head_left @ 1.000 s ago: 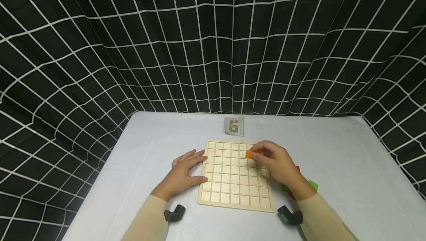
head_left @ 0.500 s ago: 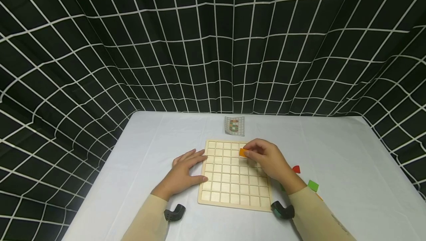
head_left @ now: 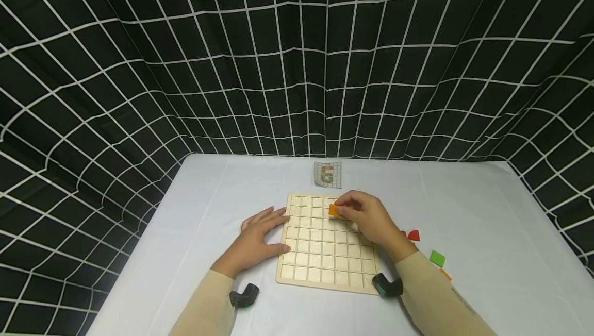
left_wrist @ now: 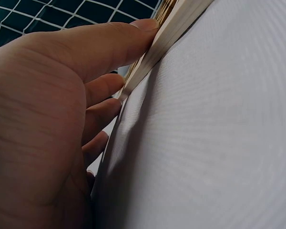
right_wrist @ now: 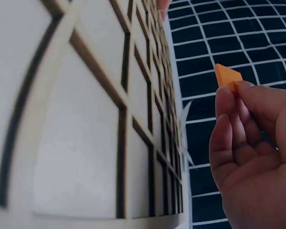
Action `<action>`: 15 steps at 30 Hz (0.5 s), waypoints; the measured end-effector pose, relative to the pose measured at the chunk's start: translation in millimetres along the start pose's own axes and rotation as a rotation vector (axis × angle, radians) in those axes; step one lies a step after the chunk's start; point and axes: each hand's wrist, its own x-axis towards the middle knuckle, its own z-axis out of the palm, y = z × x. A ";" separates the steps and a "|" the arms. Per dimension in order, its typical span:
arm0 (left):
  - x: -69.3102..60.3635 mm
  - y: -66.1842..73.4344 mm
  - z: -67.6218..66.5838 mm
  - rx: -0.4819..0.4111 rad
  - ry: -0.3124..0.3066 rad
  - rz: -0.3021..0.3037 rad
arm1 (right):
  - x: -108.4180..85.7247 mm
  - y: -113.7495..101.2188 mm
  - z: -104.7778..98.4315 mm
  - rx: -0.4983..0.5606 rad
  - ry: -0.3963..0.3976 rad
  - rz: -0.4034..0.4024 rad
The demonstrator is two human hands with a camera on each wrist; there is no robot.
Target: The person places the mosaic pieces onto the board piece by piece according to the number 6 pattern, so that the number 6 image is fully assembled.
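Observation:
Between thumb and fingers, my right hand [head_left: 368,217] pinches a flat orange square tile [head_left: 333,210]. The tile is held over the upper right part of a wooden grid board [head_left: 315,248]; the right wrist view shows the orange tile [right_wrist: 226,75] raised off the board's surface. My left hand [head_left: 254,238] lies at the board's left edge with fingers spread and straight. In the left wrist view, the left thumb [left_wrist: 114,45] touches the board's side [left_wrist: 150,57]. All visible squares of the board are bare wood.
Right of the board lie a red rounded piece [head_left: 414,235], a green tile [head_left: 437,258] and an orange piece [head_left: 445,274], partly hidden by the right arm. A printed card [head_left: 327,174] with a coloured pattern lies behind the board on the white table [head_left: 223,181].
My right hand has moved left and slightly away across the board, carrying the orange tile. More of the loose pieces at right now show. My left hand stays put.

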 end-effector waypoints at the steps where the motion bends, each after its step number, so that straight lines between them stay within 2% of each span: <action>1: 0.0 0.1 0.0 0.000 0.003 0.003 | 1.1 0.9 0.4 -0.005 -0.004 0.002; 12: 0.7 2.6 -2.4 -0.006 -0.025 -0.012 | 9.9 7.0 6.0 0.015 -0.032 0.063; 15: 0.4 2.1 -2.2 -0.001 -0.026 -0.014 | 12.4 8.0 8.6 -0.007 -0.043 0.072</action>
